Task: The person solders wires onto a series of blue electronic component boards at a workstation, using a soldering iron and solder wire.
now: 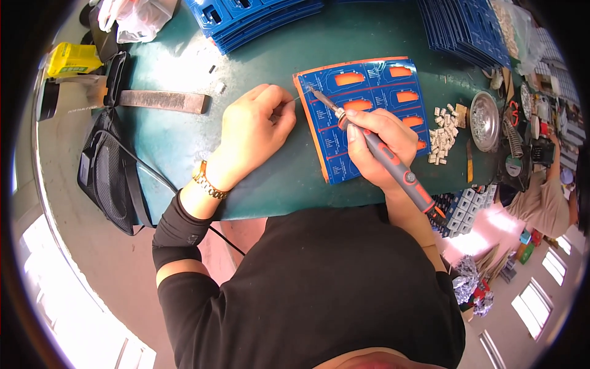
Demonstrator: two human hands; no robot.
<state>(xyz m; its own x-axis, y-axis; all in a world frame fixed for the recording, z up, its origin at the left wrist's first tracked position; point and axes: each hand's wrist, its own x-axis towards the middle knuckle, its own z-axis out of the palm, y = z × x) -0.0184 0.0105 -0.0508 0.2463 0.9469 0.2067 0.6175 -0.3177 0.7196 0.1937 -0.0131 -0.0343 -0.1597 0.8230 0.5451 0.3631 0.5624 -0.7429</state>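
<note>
One blue panel (383,98), unreadable white print (322,115), right fingers (370,120) gripping soldering iron (394,162), left fingers (283,125) apparently pinching wire (299,97)

Fine white print in small blocks on blue circuit-board panel (384,95), too small to read. Green characters on yellow package (72,60) and small dark lettering on tan-and-black box (77,97), both blurry; round mark on grey-and-red soldering iron (393,163), illegible.

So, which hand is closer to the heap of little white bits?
Right. The right hand holds a soldering iron over the blue board, just left of the heap. The left hand is farther off, beyond the board's left edge.
</note>
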